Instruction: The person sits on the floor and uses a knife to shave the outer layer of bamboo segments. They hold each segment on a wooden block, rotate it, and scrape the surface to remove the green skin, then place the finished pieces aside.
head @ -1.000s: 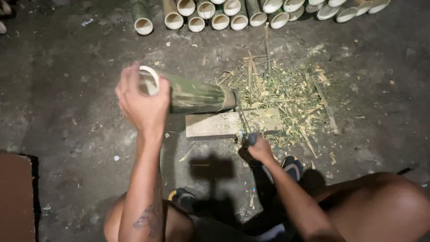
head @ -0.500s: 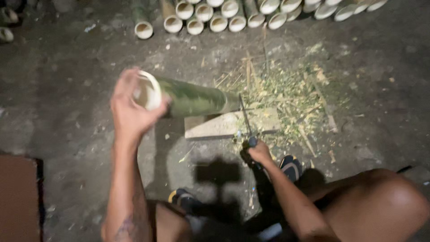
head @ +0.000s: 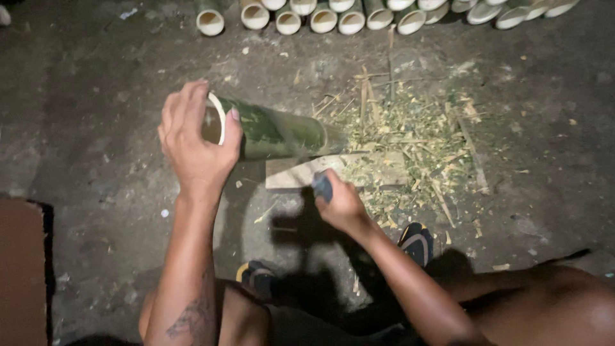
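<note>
A green bamboo section (head: 275, 131) is held lying on its side over the concrete floor (head: 96, 128), its far end resting on a flat wooden block (head: 307, 172). The cut open end of the bamboo section is gripped by the left hand (head: 195, 141), the fingers being curled over the pale rim and the thumb pressed against the green skin, so that the hand is closed around that end. Just below the bamboo section, beside the wooden block, the right hand (head: 339, 204) is seen clenched around a dark tool handle (head: 322, 186); the blade is blurred and can be made out only as a faint streak across the bamboo section. To the right of the bamboo section, a heap of pale green shavings and splinters (head: 416, 138) is spread over the floor and over part of the block. Beyond the bamboo section, along the top edge, a row of cut bamboo tubes (head: 323, 16) is laid with the open ends facing the camera. Below the bamboo section, two sandalled feet (head: 416, 240) are planted on the floor, and a brown board (head: 22, 269) is seen at the lower left edge
</note>
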